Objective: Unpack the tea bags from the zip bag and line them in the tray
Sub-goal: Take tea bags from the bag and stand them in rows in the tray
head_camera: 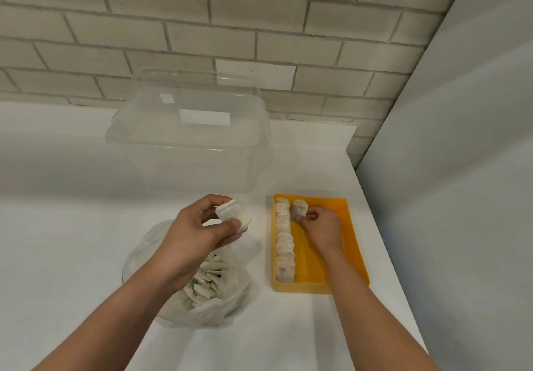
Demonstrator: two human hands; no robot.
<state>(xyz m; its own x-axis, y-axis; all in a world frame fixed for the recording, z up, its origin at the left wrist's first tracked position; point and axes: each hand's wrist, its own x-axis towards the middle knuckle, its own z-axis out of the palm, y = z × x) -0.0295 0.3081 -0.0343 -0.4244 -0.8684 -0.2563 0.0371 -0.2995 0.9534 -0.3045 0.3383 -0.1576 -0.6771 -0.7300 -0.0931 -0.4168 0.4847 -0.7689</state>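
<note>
A yellow tray (349, 238) lies on the white counter at the right. Along its left wall stands a row of several tea bags (284, 235). My right hand (320, 226) is inside the tray near its far end and pinches an upright tea bag (300, 207) at the head of a second row. My left hand (199, 226) hovers above the clear zip bag (202, 307) and grips a small stack of tea bags (233, 214). The zip bag lies open at the left with several loose tea bags (206, 282) inside.
A large clear plastic box with a lid (187, 128) stands behind the bag and the tray. A brick wall runs along the back. A grey wall panel (461, 168) borders the counter's right edge close to the tray.
</note>
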